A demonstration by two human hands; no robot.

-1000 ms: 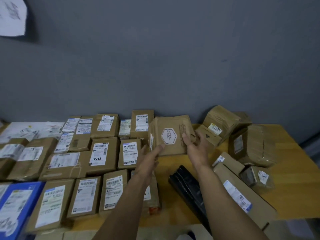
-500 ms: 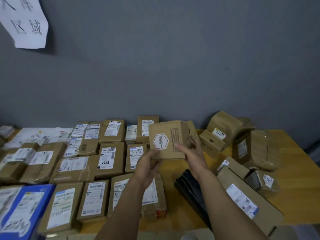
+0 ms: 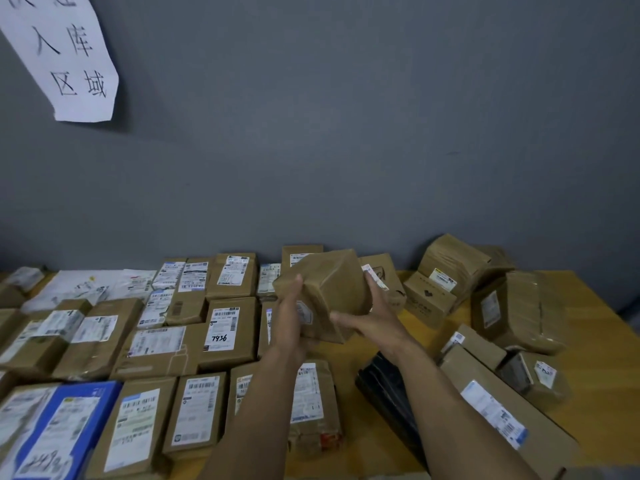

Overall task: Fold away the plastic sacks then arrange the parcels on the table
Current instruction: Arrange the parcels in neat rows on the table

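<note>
I hold a brown taped cardboard box (image 3: 329, 289) tilted in the air above the middle of the wooden table (image 3: 595, 355). My left hand (image 3: 294, 320) grips its left side with the fingers up along the face. My right hand (image 3: 372, 318) cups its lower right side, thumb across the front. Rows of labelled brown parcels (image 3: 225, 327) lie flat over the left half of the table. A folded black plastic sack (image 3: 384, 386) lies on the table under my right forearm.
Loose parcels sit in a heap at the right: a large taped box (image 3: 519, 310), a long flat box (image 3: 502, 410), a small box (image 3: 427, 299). A blue parcel (image 3: 65, 424) lies front left. A grey wall with a paper sign (image 3: 65, 53) stands behind.
The box has been turned in my hands: its face with the hexagon mark no longer shows and a plain taped side faces me. The box sits slightly higher and nearer.
</note>
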